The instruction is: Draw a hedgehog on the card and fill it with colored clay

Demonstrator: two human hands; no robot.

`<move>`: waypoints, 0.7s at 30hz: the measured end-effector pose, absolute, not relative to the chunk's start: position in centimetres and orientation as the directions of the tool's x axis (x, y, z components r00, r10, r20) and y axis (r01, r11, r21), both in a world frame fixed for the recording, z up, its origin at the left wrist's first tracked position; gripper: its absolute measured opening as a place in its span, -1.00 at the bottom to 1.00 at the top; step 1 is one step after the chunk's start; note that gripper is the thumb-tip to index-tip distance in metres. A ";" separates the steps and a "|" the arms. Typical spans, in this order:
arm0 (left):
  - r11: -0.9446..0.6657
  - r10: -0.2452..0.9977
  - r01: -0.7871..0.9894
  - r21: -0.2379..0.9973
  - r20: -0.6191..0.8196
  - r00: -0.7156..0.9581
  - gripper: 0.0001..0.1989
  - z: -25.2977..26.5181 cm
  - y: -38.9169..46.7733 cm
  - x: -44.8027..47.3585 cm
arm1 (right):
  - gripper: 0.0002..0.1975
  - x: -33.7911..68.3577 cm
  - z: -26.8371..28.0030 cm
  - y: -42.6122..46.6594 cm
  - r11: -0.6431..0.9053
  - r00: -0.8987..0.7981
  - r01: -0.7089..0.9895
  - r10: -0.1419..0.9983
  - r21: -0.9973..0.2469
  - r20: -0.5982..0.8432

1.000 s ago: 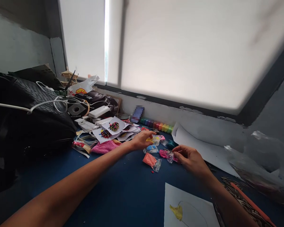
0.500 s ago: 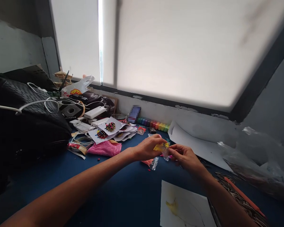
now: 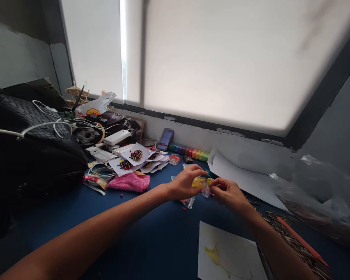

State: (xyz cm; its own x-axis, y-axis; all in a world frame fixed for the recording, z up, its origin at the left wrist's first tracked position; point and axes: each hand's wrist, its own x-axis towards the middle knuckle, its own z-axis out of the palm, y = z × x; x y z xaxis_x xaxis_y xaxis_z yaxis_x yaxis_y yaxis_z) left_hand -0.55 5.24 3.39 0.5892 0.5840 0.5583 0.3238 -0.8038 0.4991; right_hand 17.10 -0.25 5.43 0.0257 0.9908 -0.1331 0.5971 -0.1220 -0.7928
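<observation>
A small clear plastic bag with yellow contents [image 3: 202, 182] is off the table, between my two hands. My right hand [image 3: 226, 191] pinches its right edge between thumb and fingers. My left hand [image 3: 186, 183] is around the bag's left side, thumb and fingers spread apart; whether they touch it cannot be made out. Under my hands lies a clear bag with reddish contents [image 3: 189, 202], partly hidden. Near my right forearm, a white sheet [image 3: 230, 252] bears a yellow patch and thin drawn lines.
Left of my hands are a pink cloth [image 3: 130, 182] and white cards with colourful beadlike pieces [image 3: 137, 154]. Small coloured pots [image 3: 191, 152] line the wall. On the right are many sunflower-seed-like pieces [image 3: 297, 245], an orange stick [image 3: 303, 241] and a clear plastic bag [image 3: 317, 198].
My left hand's fingers have spread wider around the yellow bag. The bag and my right hand have shifted slightly to the right.
</observation>
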 end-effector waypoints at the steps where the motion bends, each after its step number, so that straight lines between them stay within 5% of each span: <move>1: -0.789 0.609 0.341 0.511 0.571 0.551 -0.67 3.5 5.1 -0.5 | -0.67 17.2 5.5 -0.2 -0.122 0.025 0.594 0.991 -0.795 -0.133; 3: -0.740 0.669 0.392 0.547 0.536 0.514 -0.80 4.0 4.8 -0.3 | -0.68 17.1 5.6 -0.4 -0.109 0.012 0.590 0.992 -0.800 -0.126; 8: -0.633 0.747 0.449 0.631 0.343 0.569 -0.74 4.5 4.7 0.1 | -0.69 16.6 5.8 -0.9 -0.064 -0.024 0.606 0.995 -0.793 -0.099; 21: -0.596 0.784 0.509 0.621 0.311 0.537 -0.85 4.7 5.0 0.5 | -0.73 16.9 5.7 -0.8 0.096 0.032 0.698 0.986 -0.710 0.164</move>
